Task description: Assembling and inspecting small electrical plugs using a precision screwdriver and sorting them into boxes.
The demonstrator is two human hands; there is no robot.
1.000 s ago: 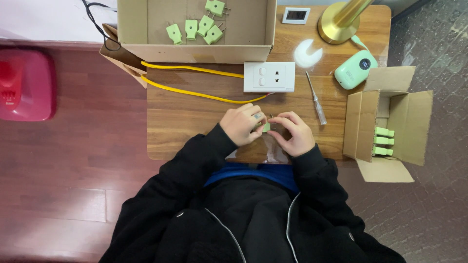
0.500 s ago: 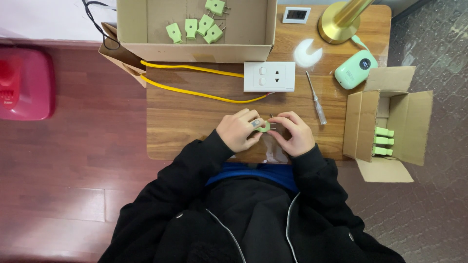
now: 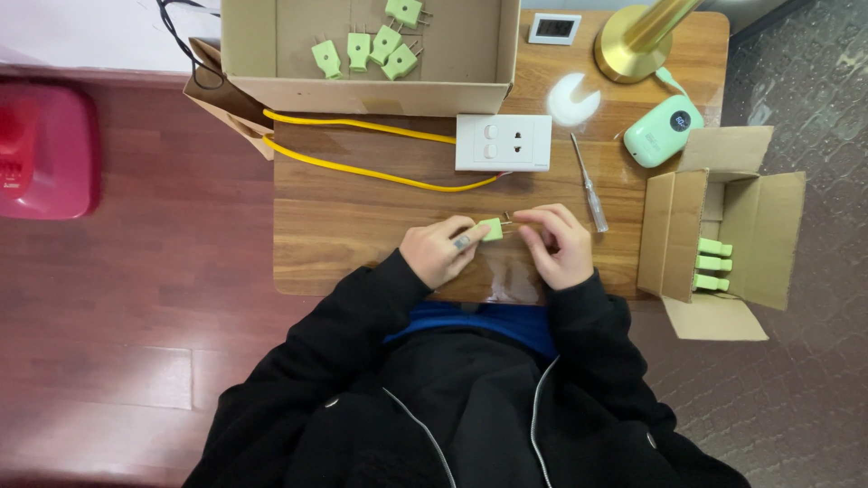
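Hands meet over the near middle of the wooden bench (image 3: pixel 344 226). Left hand (image 3: pixel 441 253) pinches a small green plug (image 3: pixel 491 229) at its body, grip closed on it. Right hand (image 3: pixel 559 244) has fingertips at the plug's metal prongs, grip narrow; whether it actually clamps the prongs cannot be told. Plug sits between both hands, just above the bench surface.

Far side: open cardboard box (image 3: pixel 271 54) with several green plugs (image 3: pixel 362 50) inside. White socket panel (image 3: pixel 503 142) lies just near that box, yellow wires (image 3: pixel 362 170) running left from it. Screwdriver (image 3: pixel 588 181) lies right of the socket, near the right hand. Mint green device (image 3: pixel 663 132) and brass lamp base (image 3: pixel 628 54) far right. Small cardboard box (image 3: pixel 768 235) at right edge holds more green plugs (image 3: pixel 714 264).
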